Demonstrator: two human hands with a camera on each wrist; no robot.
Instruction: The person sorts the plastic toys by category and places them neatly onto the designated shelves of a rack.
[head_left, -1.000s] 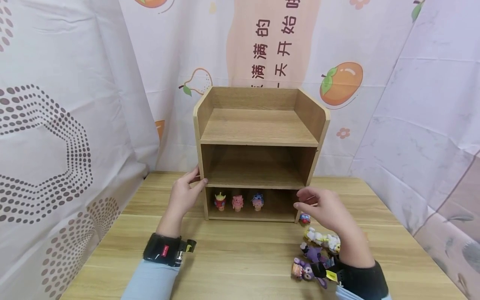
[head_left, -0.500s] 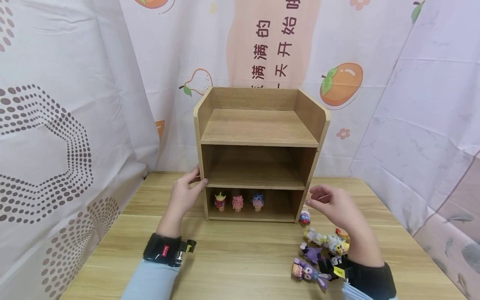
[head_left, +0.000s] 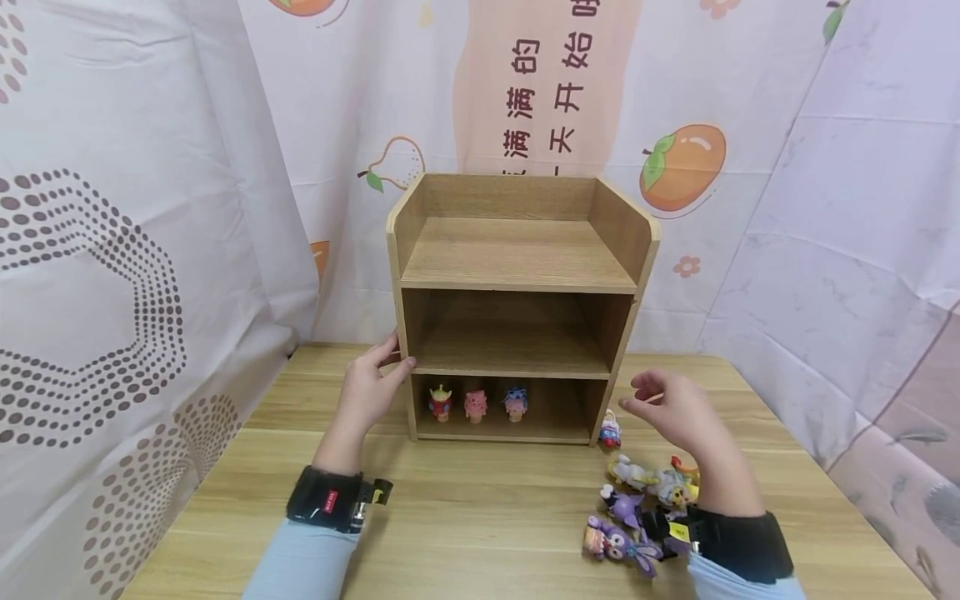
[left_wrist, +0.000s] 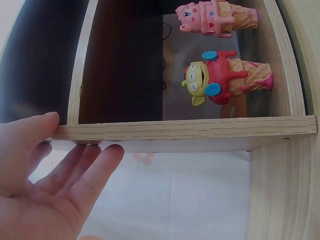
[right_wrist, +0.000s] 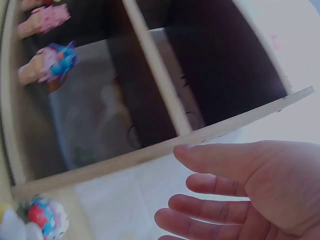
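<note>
A small wooden shelf [head_left: 517,258] stands upright on the table. My left hand [head_left: 373,385] grips its left side panel, thumb at the front edge and fingers along the outer face, as the left wrist view also shows. On the bottom level stand three ice-cream-cone figurines in a row: a red one with a yellow-green head [left_wrist: 217,80], a pink one [head_left: 475,406] and a blue-and-pink one [head_left: 515,404]. My right hand [head_left: 675,408] is in the air to the right of the shelf, fingers loosely bent, holding nothing. Below it a small red, white and blue figurine [head_left: 610,431] stands against the shelf's right side.
Several figurines lie at the front right, among them a purple long-eared one [head_left: 618,543], another purple one [head_left: 624,505] and a white-and-yellow one [head_left: 671,487]; my right forearm partly covers this group. A patterned curtain [head_left: 330,108] hangs behind the wooden table [head_left: 465,517].
My right hand has moved right, from the shelf's lower right front edge to a spot apart from it, uncovering more of the small figurine there. The left hand stays in place.
</note>
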